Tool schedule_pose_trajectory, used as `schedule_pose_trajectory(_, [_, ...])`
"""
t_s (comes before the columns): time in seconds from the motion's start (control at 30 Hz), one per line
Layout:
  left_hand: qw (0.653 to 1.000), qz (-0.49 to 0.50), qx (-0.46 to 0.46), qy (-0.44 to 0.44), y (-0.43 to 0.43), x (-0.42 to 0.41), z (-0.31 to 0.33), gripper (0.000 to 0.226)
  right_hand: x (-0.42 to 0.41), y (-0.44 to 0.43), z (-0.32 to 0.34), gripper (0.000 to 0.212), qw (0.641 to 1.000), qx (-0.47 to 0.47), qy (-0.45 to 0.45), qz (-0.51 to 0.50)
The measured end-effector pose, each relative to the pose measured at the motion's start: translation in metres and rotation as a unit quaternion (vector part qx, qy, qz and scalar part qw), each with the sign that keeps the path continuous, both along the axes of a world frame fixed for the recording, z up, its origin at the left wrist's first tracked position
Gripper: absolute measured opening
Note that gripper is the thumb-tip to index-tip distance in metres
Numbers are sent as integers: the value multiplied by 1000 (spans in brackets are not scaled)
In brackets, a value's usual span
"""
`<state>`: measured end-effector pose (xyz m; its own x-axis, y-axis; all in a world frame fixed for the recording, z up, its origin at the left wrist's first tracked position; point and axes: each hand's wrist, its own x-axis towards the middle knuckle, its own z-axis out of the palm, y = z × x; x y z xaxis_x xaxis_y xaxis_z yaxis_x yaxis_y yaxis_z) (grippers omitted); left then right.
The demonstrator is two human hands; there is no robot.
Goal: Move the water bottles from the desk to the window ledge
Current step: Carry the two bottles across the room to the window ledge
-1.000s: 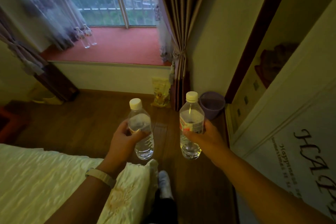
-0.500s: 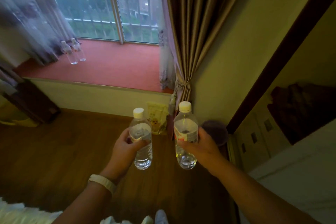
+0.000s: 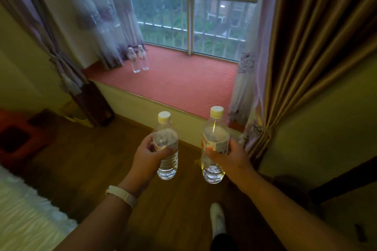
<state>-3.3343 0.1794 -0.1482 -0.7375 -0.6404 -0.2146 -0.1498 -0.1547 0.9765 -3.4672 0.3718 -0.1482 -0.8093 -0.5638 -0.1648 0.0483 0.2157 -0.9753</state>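
My left hand (image 3: 145, 158) grips a clear water bottle (image 3: 166, 146) with a pale cap, held upright above the wooden floor. A second, slightly larger labelled bottle (image 3: 214, 144) stands upright in my right hand (image 3: 232, 159). Both are held just short of the red window ledge (image 3: 183, 85). Two more clear bottles (image 3: 139, 60) stand side by side at the ledge's far left, close to the sheer curtain.
A brown curtain (image 3: 295, 67) hangs at the right beside the ledge, tied low down. A sheer curtain (image 3: 98, 16) covers the left of the window. A bed corner (image 3: 24, 210) lies at lower left. A socked foot (image 3: 217, 218) shows on the floor.
The view has come closer to the window ledge and turned left. Both hands still carry their bottles, now nearer the ledge's front edge.
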Motion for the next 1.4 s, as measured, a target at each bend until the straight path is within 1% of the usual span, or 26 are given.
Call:
schedule_pose_trajectory(0.1, [999, 34, -13, -7, -25, -22, 1, 51, -34, -31, -8, 34, 1000, -3, -15, 26])
schedule_pose_trajectory(0.17, [997, 69, -22, -16, -44, -42, -3, 54, -65, -56, -14, 34, 997, -5, -31, 66])
schedule_pose_trajectory(0.3, [990, 129, -30, -40, -77, -82, 6, 53, -127, -103, -15, 46, 987, 8, -70, 145])
schedule_pose_trajectory(0.37, [986, 157, -36, -40, -93, -101, 14, 52, -156, -127, -15, 50, 981, 17, -73, 177])
schedule_pose_trajectory(0.53, [977, 206, -52, -33, -125, -141, 27, 52, -204, -186, -8, 41, 969, -5, -46, 241])
schedule_pose_trajectory(0.63, [973, 221, -62, -38, -147, -152, 33, 51, -216, -218, 0, 40, 962, -20, -47, 267])
schedule_pose_trajectory(0.77, [964, 254, -66, -47, -181, -154, 35, 50, -224, -263, -1, 44, 952, -13, -55, 300])
schedule_pose_trajectory(0.83, [961, 265, -61, -52, -201, -150, 31, 49, -223, -289, -3, 40, 948, -4, -55, 314])
schedule_pose_trajectory(0.93, [955, 287, -50, -49, -241, -143, 24, 45, -215, -329, -6, 36, 944, -1, -52, 325])
schedule_pose_trajectory(1.03, [952, 302, -41, -38, -292, -139, 14, 46, -208, -376, -14, 39, 944, 9, -55, 325])
schedule_pose_trajectory(1.13, [956, 289, -34, -29, -352, -138, 4, 48, -204, -430, -18, 39, 947, 18, -47, 317])
schedule_pose_trajectory(1.27, [965, 259, -28, -39, -430, -140, -2, 51, -199, -502, -16, 40, 950, 39, -31, 309])
schedule_pose_trajectory(1.4, [969, 244, -24, -31, -501, -139, 0, 50, -196, -568, -14, 44, 961, 45, -15, 273])
